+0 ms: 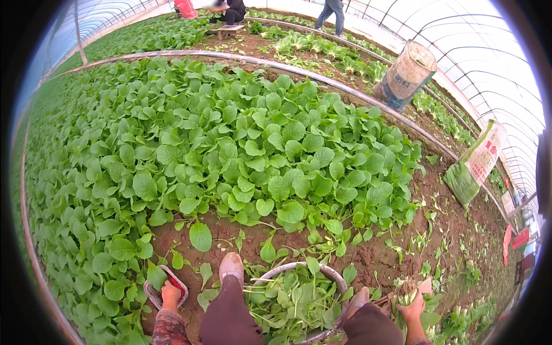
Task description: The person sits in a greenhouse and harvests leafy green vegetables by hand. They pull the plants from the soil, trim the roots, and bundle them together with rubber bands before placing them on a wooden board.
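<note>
At the lower left my left hand (171, 294) reaches into a small plastic container (152, 293) with red contents; its fingers are partly hidden, so I cannot tell whether they grip anything. A green leaf (156, 276) covers part of the container. At the lower right my right hand (412, 305) is closed around a bunch of leafy greens (405, 297), roots upward and leaves hanging down. Between my feet a round tub (330, 272) is heaped with loose green leaves (293, 302).
Dense leafy greens (258, 146) grow ahead and to the left. A pale pipe or hose (276, 64) crosses behind them. A tall woven sack (405, 77) and a green-white sack (476, 161) stand right. Two people, one seated (230, 13), one standing (331, 15), are farther back.
</note>
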Tool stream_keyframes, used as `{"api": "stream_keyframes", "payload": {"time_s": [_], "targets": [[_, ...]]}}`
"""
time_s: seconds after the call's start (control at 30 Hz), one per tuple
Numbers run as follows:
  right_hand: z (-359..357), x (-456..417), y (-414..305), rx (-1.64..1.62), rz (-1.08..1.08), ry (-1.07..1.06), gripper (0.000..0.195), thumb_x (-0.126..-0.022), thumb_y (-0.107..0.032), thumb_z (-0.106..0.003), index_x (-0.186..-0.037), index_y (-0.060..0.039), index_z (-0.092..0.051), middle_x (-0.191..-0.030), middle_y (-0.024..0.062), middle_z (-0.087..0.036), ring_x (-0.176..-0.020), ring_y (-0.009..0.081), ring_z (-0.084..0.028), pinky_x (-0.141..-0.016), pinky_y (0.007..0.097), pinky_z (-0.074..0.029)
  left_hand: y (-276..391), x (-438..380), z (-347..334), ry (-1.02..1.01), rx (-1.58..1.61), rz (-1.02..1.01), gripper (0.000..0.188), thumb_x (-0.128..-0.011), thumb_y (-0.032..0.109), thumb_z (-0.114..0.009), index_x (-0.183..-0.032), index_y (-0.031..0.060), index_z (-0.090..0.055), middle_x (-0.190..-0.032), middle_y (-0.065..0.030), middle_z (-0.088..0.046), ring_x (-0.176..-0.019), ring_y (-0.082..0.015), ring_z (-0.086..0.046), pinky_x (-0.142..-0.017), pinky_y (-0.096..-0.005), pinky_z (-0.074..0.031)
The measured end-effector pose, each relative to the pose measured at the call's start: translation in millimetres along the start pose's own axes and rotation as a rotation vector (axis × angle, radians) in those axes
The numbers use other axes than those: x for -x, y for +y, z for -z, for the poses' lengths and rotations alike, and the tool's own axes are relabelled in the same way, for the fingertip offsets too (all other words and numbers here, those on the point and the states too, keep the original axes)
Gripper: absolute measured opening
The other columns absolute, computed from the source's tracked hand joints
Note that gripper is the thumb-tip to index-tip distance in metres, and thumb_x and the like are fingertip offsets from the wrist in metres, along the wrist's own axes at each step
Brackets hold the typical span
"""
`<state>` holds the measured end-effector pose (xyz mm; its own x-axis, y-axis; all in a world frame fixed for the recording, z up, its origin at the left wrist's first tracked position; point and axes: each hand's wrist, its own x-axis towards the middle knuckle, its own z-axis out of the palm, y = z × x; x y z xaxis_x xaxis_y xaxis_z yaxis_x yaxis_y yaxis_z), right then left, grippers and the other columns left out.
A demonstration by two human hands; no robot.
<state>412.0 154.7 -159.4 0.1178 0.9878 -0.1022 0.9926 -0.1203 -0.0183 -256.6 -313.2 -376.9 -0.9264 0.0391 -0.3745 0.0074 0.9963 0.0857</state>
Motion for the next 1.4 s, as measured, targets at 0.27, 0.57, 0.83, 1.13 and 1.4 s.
{"api": "stream_keyframes", "payload": {"time_s": [0.27, 0.57, 0.83, 1.13, 1.4], "targets": [[-7, -2, 4, -0.01, -0.002, 0.007, 0.119, -0.046, -0.04, -0.084, -0.145, -0.0099, -0.026, -0.136, 0.0162, -0.046, -0.13, 0.0323, -0.039, -0.113, 0.0498, -0.02, 7, -7, 1, 0.044, 0.014, -0.14, 0.018, -0.088, 0.01, -0.047, -0.095, 0.0029, -0.062, -0.093, -0.0207, -0.068, -0.089, -0.0374, -0.066, -0.077, -0.0461, -0.052], [-3, 1, -3, -0.002, 0.005, 0.038, 0.116, -0.049, -0.042, -0.083, -0.144, -0.0088, -0.026, -0.134, 0.0173, -0.047, -0.128, 0.0334, -0.041, -0.112, 0.0512, -0.021, 16, 8, 14, 0.181, -0.04, -0.22, 0.015, -0.087, 0.011, -0.049, -0.086, 0.0021, -0.061, -0.083, -0.0203, -0.067, -0.081, -0.0384, -0.066, -0.073, -0.0469, -0.052], [2, 7, -1, -0.038, 0.015, 0.043, 0.12, -0.051, -0.044, -0.085, -0.147, -0.0099, -0.022, -0.135, 0.0182, -0.045, -0.131, 0.0333, -0.038, -0.114, 0.0525, -0.017, 16, 26, 42, 0.248, -0.055, -0.318, 0.018, -0.084, 0.013, -0.053, -0.079, 0.0014, -0.065, -0.081, -0.0229, -0.066, -0.079, -0.0405, -0.065, -0.071, -0.049, -0.051], [28, 16, -10, -0.107, 0.019, 0.026, 0.115, -0.056, -0.057, -0.08, -0.143, -0.0019, -0.029, -0.134, 0.0157, -0.046, -0.129, 0.0306, -0.041, -0.113, 0.0546, -0.019, 68, 35, 147, -0.042, 0.577, -0.127, 0.013, -0.078, -0.004, -0.054, -0.078, -0.0023, -0.067, -0.073, -0.0155, -0.066, -0.055, -0.0213, -0.064, -0.05, -0.0324, -0.054], [37, 4, 4, -0.18, 0.031, -0.032, 0.112, -0.055, -0.053, -0.081, -0.142, -0.0009, -0.032, -0.134, 0.0159, -0.048, -0.129, 0.0298, -0.042, -0.114, 0.0537, -0.02, 339, 206, 257, -0.465, 0.633, -0.714, 0.014, -0.086, -0.006, -0.046, -0.093, -0.0017, -0.058, -0.076, -0.0091, -0.062, -0.056, -0.0175, -0.063, -0.046, -0.0249, -0.046]]}}
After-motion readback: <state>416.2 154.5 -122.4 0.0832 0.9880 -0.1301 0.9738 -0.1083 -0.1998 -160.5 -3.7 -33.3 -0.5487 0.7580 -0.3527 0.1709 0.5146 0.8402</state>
